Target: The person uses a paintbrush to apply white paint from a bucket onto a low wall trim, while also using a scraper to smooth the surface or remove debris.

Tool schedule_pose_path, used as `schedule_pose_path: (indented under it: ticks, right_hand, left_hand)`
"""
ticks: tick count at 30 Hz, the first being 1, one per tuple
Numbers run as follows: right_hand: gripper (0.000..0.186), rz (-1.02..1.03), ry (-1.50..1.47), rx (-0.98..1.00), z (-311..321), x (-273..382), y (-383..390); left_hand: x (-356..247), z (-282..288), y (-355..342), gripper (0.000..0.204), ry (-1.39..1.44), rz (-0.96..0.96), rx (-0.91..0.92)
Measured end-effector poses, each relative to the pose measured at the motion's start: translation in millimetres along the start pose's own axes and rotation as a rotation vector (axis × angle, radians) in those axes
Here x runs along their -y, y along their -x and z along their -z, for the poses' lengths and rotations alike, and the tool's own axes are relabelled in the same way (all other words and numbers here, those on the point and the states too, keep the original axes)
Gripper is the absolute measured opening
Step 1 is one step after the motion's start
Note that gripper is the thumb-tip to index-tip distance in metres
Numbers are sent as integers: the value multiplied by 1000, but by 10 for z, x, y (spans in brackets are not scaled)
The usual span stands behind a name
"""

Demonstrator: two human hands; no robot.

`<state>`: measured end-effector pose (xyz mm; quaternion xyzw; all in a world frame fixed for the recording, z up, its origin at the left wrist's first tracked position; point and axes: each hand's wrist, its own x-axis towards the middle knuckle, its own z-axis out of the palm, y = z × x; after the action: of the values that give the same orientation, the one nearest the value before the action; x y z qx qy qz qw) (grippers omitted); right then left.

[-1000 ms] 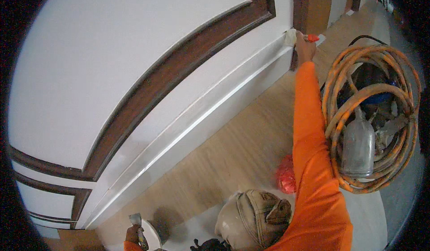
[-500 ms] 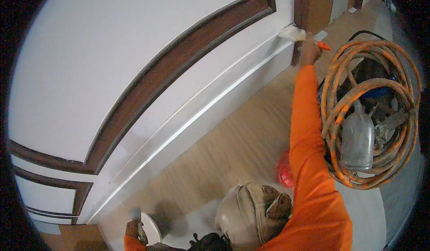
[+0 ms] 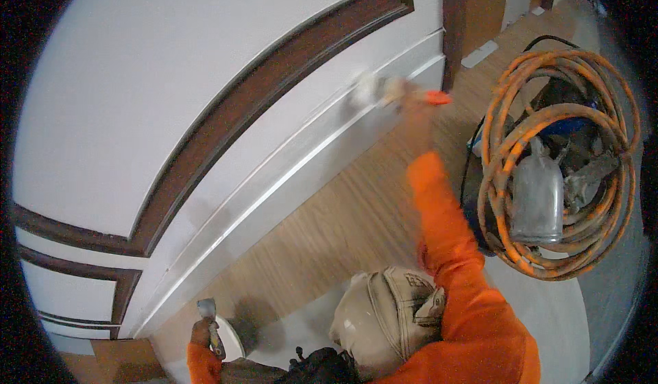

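My right hand (image 3: 415,110) is stretched out along the wall and closed round a paintbrush (image 3: 372,91) with an orange handle end. Its pale head, smeared by motion, is at the upper edge of the white baseboard (image 3: 312,168); contact cannot be made out exactly. Low in the view, my left hand (image 3: 201,332) is closed on a putty knife (image 3: 207,308), blade pointing up. Just beside that hand stands a white bucket (image 3: 235,346), partly hidden by the hand and forearm.
Brown moulding (image 3: 226,120) frames the white wall panels. To the right lies a coiled orange hose (image 3: 504,199) round a grey metal spray-gun cup (image 3: 538,199) and other gear. Wood-look flooring (image 3: 343,192) runs along the baseboard. My bent knee (image 3: 384,308) is near the bottom.
My right hand has drawn the paintbrush back from the far corner, leftward and nearer along the baseboard. The left hand still holds the putty knife by the bucket.
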<state>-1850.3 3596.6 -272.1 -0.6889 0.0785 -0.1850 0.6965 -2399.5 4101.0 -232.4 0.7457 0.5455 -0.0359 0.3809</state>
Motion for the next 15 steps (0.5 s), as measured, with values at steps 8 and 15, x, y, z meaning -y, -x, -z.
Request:
schedule_pose_path:
  ticks: [8,15]
  right_hand:
    - [24,448,-33,-247,18,-308,-899]
    - [24,786,50,456,-801,-291,1442]
  left_hand:
    - [85,215,291,16,85,11,100]
    - [-483,-153,527,34,-311,-277,-74]
